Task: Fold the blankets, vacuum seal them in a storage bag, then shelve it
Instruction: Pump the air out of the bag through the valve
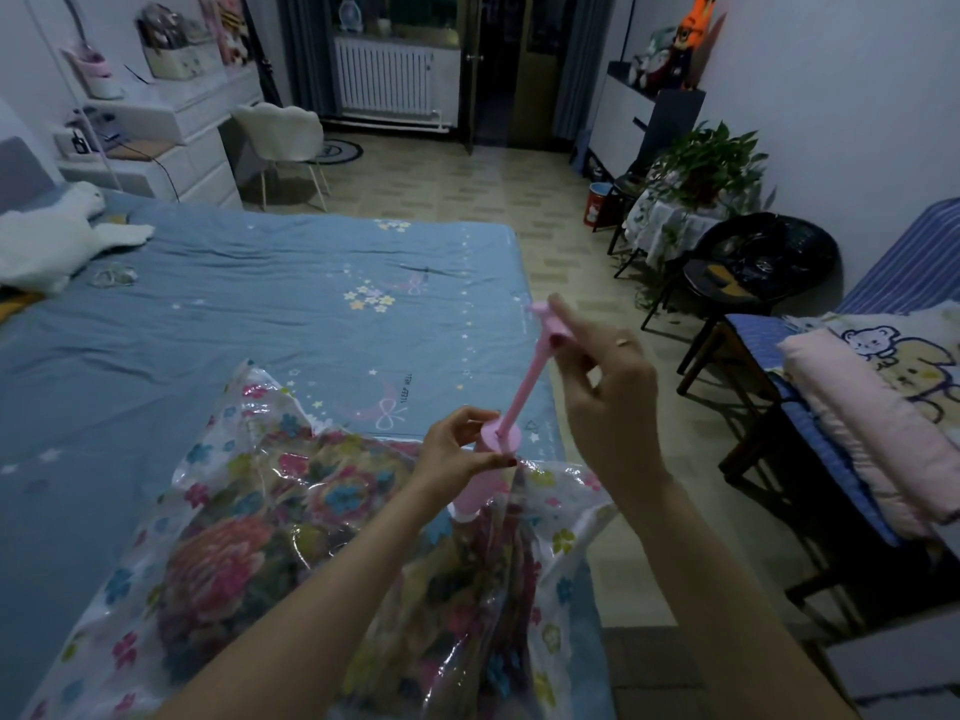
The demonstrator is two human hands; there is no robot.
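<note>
Left hand [457,449] grips pink pump [493,459] barrel, right hand [608,387] pinches its raised handle

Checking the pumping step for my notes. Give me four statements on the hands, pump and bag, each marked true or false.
1. The right hand grips the handle of the pink pump. True.
2. The pump's rod is pushed fully in. False: it is drawn out.
3. The left hand holds the pump's barrel. True.
4. The storage bag sits on the floor. False: it lies on the bed, with a floral blanket inside.
</note>
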